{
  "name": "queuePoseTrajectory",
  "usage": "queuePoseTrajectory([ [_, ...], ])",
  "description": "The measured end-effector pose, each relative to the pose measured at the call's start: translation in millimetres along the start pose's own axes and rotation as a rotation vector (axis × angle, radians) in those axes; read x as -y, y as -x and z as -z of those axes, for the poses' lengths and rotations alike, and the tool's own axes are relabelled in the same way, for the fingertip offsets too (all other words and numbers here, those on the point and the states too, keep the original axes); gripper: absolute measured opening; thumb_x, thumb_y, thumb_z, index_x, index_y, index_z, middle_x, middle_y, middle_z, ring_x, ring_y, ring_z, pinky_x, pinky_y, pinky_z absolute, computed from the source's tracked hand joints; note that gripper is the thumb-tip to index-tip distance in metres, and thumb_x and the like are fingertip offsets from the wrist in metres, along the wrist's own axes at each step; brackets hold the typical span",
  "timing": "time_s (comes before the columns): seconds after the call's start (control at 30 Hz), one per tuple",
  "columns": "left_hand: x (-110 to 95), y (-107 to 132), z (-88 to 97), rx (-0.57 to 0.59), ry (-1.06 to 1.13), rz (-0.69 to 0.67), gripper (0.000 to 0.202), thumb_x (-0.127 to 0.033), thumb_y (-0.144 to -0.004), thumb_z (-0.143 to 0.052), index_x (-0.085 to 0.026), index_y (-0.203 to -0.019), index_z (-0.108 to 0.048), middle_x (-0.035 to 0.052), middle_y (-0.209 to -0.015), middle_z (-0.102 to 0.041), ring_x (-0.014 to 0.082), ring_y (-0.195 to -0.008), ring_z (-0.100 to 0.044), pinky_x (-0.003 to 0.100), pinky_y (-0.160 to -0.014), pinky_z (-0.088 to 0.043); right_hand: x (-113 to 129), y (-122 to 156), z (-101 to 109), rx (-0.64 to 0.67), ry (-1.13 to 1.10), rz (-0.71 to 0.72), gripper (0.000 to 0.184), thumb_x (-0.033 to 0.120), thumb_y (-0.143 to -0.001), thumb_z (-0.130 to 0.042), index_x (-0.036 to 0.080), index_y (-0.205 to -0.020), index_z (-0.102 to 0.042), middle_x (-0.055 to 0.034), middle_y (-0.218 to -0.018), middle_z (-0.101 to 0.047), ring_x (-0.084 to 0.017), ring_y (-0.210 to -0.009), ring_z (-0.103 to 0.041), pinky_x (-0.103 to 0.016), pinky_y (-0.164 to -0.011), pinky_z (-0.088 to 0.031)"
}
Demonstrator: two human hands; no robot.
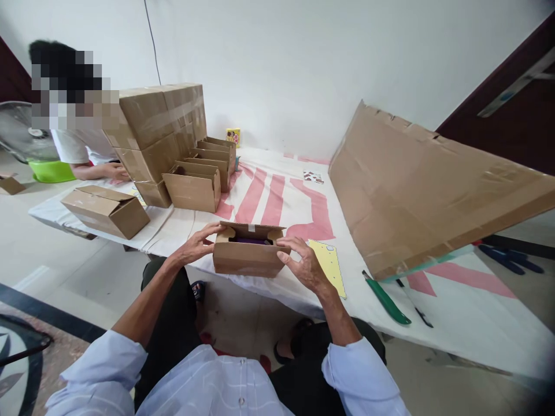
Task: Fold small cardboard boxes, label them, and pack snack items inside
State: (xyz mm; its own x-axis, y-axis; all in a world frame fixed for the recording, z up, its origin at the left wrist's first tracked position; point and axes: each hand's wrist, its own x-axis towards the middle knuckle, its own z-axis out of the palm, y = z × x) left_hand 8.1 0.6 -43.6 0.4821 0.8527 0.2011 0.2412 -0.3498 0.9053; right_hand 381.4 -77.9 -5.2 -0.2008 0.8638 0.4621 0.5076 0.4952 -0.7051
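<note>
A small open cardboard box [249, 260] stands at the table's near edge in front of me, with its long rear flap raised. Something dark purple [251, 240] lies inside, mostly hidden by the walls. My left hand [197, 245] grips the box's left end, its fingers over the upper corner. At the other end, my right hand [306, 263] has its fingers on the top right edge and its thumb against the front corner. A yellow patterned card [327, 266] lies just beyond my right hand.
Several open boxes [193, 188] stand beside stacked cartons [151, 124] on the left, near a closed box [106, 211] and a co-worker's hand [116, 171]. A large cardboard sheet [425, 190] leans on the right. A green-handled knife [388, 300] lies near the front edge.
</note>
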Motion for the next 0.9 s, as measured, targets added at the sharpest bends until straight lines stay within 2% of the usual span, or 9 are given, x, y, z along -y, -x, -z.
queuePoseTrajectory([
  [0.13, -2, 0, 2.1, 0.045, -0.045, 0.023, 0.080, -0.067, -0.089, -0.080, -0.028, -0.157, -0.064, 0.0146, -0.174, -0.047, 0.0420, -0.154, -0.051, 0.046, -0.107, -0.061, 10, -2, 2, 0.032, -0.041, 0.019, 0.027, 0.047, -0.105, -0.067, 0.025, -0.103, -0.083, -0.0099, -0.116, -0.082, -0.029, -0.114, -0.073, -0.048, -0.101, -0.060],
  [0.23, -2, -1, 2.6, 0.063, -0.076, 0.046, 0.088, -0.069, -0.083, -0.083, -0.028, -0.158, -0.062, 0.0145, -0.172, -0.050, 0.0438, -0.154, -0.051, 0.047, -0.107, -0.062, 21, -14, 7, 0.066, -0.047, 0.009, 0.030, 0.043, -0.109, -0.061, 0.024, -0.097, -0.081, -0.0076, -0.103, -0.081, -0.025, -0.099, -0.075, -0.042, -0.090, -0.061],
  [0.33, -4, -2, 3.0, 0.073, -0.095, 0.055, 0.089, -0.066, -0.081, -0.086, -0.029, -0.158, -0.061, 0.0144, -0.170, -0.052, 0.0435, -0.152, -0.053, 0.049, -0.107, -0.062, 32, -40, 8, 0.032, 0.153, 0.103, 0.014, 0.035, -0.101, -0.073, 0.024, -0.107, -0.080, -0.0072, -0.105, -0.078, -0.027, -0.100, -0.072, -0.043, -0.092, -0.059],
  [0.43, -8, -4, 2.7, 0.083, -0.122, 0.033, 0.085, -0.062, -0.080, -0.087, -0.030, -0.155, -0.063, 0.0136, -0.167, -0.054, 0.0410, -0.148, -0.057, 0.049, -0.105, -0.063, 37, -70, 0, 0.082, 0.451, 0.270, 0.031, 0.029, -0.091, -0.086, 0.023, -0.120, -0.077, -0.0112, -0.121, -0.075, -0.032, -0.116, -0.067, -0.046, -0.100, -0.057],
  [0.5, -11, -7, 2.1, 0.082, -0.145, 0.013, 0.082, -0.060, -0.079, -0.088, -0.030, -0.152, -0.065, 0.0128, -0.167, -0.053, 0.0397, -0.147, -0.058, 0.049, -0.105, -0.063, 36, -86, -10, 0.158, 0.602, 0.338, 0.040, 0.027, -0.087, -0.091, 0.020, -0.123, -0.076, -0.0143, -0.128, -0.073, -0.033, -0.118, -0.065, -0.046, -0.099, -0.056],
  [0.6, -13, -9, 0.8, 0.075, -0.136, 0.016, 0.079, -0.061, -0.082, -0.085, -0.029, -0.151, -0.065, 0.0133, -0.165, -0.054, 0.0391, -0.145, -0.059, 0.048, -0.106, -0.062, 31, -99, -23, 0.238, 0.707, 0.370, 0.031, 0.025, -0.090, -0.088, 0.018, -0.118, -0.077, -0.0155, -0.125, -0.074, -0.032, -0.113, -0.066, -0.043, -0.094, -0.054],
  [0.7, -14, -9, -0.7, 0.084, -0.087, 0.042, 0.078, -0.064, -0.085, -0.082, -0.027, -0.151, -0.064, 0.0147, -0.161, -0.057, 0.0393, -0.144, -0.060, 0.047, -0.106, -0.061, 23, -103, -29, 0.242, 0.675, 0.377, 0.007, 0.024, -0.102, -0.073, 0.019, -0.104, -0.078, -0.0114, -0.108, -0.076, -0.026, -0.101, -0.067, -0.038, -0.088, -0.051],
  [0.8, -15, -8, -2.5, 0.092, -0.056, 0.051, 0.081, -0.065, -0.083, -0.084, -0.027, -0.151, -0.063, 0.0146, -0.159, -0.058, 0.0395, -0.143, -0.060, 0.047, -0.104, -0.061, 18, -104, -29, 0.203, 0.524, 0.360, 0.022, 0.021, -0.108, -0.061, 0.021, -0.093, -0.077, -0.0083, -0.096, -0.076, -0.022, -0.093, -0.066, -0.034, -0.083, -0.049],
  [0.9, -17, -7, -4.8, 0.100, -0.062, 0.044, 0.083, -0.066, -0.079, -0.087, -0.029, -0.149, -0.063, 0.0139, -0.160, -0.056, 0.0390, -0.141, -0.061, 0.047, -0.103, -0.061, 16, -106, -28, 0.170, 0.297, 0.271, 0.023, 0.019, -0.103, -0.060, 0.021, -0.086, -0.075, -0.0061, -0.090, -0.076, -0.020, -0.087, -0.067, -0.032, -0.080, -0.049],
])
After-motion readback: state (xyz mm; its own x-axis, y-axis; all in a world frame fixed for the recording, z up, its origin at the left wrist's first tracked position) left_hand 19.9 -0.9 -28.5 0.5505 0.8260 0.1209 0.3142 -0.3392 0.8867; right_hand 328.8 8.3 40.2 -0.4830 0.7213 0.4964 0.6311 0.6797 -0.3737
